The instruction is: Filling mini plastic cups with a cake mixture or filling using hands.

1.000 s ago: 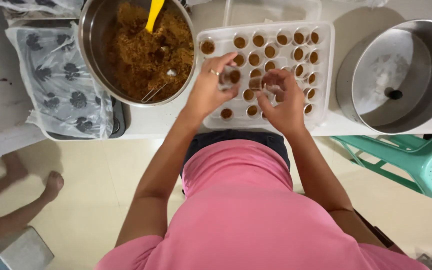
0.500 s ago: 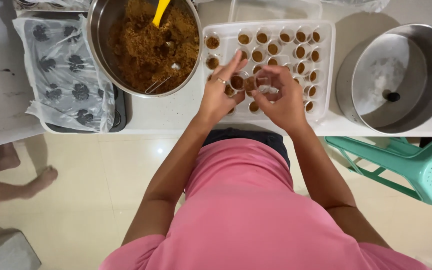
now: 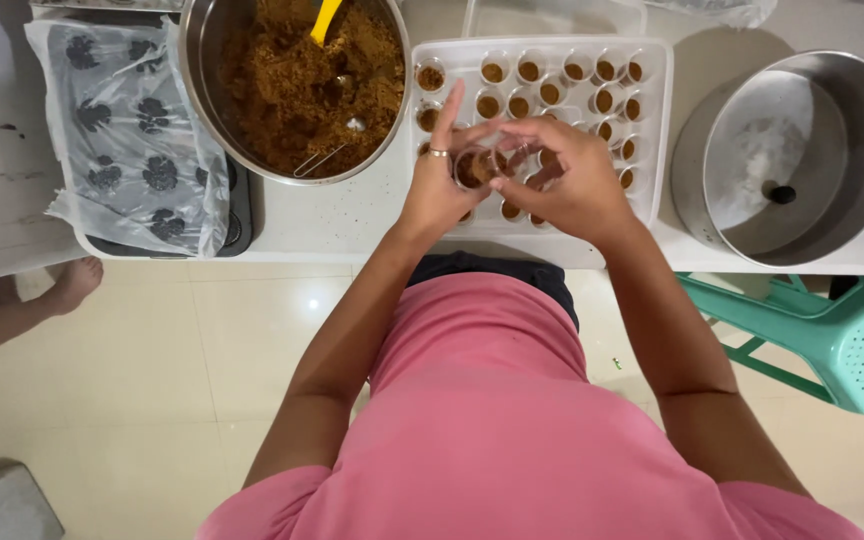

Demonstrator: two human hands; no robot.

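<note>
Right now I see both hands meeting over the near edge of a white tray [image 3: 652,130] that rests on the pale tabletop [image 3: 352,215]. My left hand [image 3: 442,185], with a ring on one finger, is curled around a small clear cup [image 3: 472,168] holding a brown filling, its forefinger sticking up toward the far side. My right hand [image 3: 567,175] closes in from the right, fingers bent and touching the cup's rim; whether it truly grips the cup or only rests on it I cannot tell. The tray carries rows of similar small cups [image 3: 602,100] with brown filling, most of them on its far and right parts. To the left of the tray, just beside it, stands a large metal bowl [image 3: 202,90] full of brown crumbly mix [image 3: 282,90], with a yellow handle [image 3: 324,20] poking out and a metal utensil [image 3: 327,150] lying in it. Further left sits a dark tray covered by a plastic sheet [image 3: 132,140] with dark flower prints. On the right a round metal pan [image 3: 802,160] holds a dusting of white powder, and a green plastic stool [image 3: 852,345] stands on the floor near it.
</note>
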